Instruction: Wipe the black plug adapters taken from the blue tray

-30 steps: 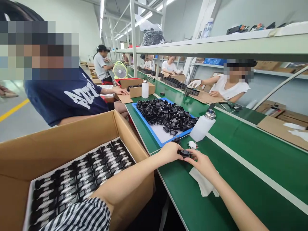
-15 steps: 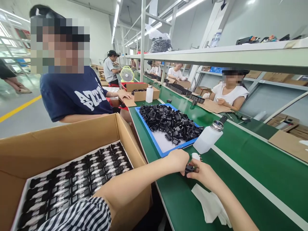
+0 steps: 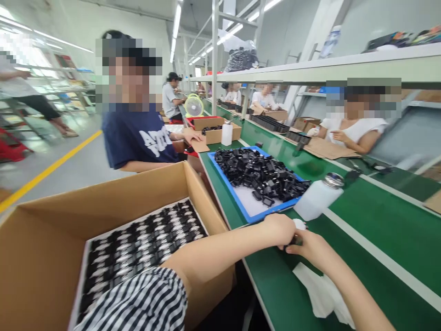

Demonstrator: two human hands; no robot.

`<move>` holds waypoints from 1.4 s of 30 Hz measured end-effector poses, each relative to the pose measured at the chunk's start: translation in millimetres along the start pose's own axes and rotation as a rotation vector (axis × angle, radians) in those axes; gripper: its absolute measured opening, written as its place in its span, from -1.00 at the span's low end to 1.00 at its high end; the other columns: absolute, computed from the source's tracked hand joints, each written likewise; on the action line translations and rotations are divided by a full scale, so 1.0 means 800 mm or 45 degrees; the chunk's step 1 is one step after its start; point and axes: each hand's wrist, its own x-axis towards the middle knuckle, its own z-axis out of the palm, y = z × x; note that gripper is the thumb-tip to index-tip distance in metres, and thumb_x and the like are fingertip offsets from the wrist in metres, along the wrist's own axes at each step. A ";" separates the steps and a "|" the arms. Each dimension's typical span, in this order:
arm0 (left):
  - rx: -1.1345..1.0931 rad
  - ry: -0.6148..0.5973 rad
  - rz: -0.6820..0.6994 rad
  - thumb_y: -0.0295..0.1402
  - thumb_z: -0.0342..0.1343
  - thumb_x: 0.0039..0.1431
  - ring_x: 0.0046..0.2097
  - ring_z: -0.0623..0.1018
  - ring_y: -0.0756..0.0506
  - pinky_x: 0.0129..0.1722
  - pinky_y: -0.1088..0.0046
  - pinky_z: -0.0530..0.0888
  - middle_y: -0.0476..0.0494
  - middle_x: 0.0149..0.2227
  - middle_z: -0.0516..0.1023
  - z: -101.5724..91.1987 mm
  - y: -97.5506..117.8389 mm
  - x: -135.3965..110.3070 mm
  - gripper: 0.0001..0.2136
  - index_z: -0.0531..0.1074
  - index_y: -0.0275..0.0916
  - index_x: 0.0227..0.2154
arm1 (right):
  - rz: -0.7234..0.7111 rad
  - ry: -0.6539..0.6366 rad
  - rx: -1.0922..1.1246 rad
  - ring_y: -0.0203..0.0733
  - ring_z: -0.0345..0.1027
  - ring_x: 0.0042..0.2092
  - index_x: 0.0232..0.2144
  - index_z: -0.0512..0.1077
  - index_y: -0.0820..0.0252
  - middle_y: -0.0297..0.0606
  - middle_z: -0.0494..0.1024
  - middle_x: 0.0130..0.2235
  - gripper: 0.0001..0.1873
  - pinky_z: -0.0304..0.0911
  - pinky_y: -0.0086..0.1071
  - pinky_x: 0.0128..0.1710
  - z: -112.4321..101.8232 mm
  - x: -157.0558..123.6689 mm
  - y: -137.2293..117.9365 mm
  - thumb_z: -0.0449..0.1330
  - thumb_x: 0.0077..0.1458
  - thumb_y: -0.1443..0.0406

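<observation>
My left hand is closed, its knuckles towards me, with most of its fingertips hidden. My right hand meets it over the table, thumb and forefinger pinched. Between the two hands shows a small black plastic part, mostly covered by the fingers, and both hands grip it. A white round pad or cap sits just behind them; whether it is held, I cannot tell. Beyond my hands lies a blue-rimmed tray heaped with black plastic parts. A white cloth or wipe lies under my right forearm.
A white bottle with a metal top stands tilted-looking by the tray. At my left is a cardboard box with rows of black parts. A co-worker in navy sits beyond it. A shelf runs above the green table.
The view has swung left, so the scene has shifted right in the picture. My hands stay together on the black part, which is now more covered by my fingers.
</observation>
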 end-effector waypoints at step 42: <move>0.496 -1.008 1.051 -0.13 -0.10 -0.05 -0.23 0.37 -0.01 -0.35 0.53 0.37 -0.06 -0.35 0.37 -0.125 -0.066 -0.275 -0.80 0.35 -0.06 -0.45 | 0.179 1.087 1.415 -0.06 0.22 -0.18 -0.28 0.24 0.14 -0.22 0.37 -0.25 -0.44 0.16 -0.21 -0.21 0.060 -0.118 -0.044 0.22 -0.41 0.09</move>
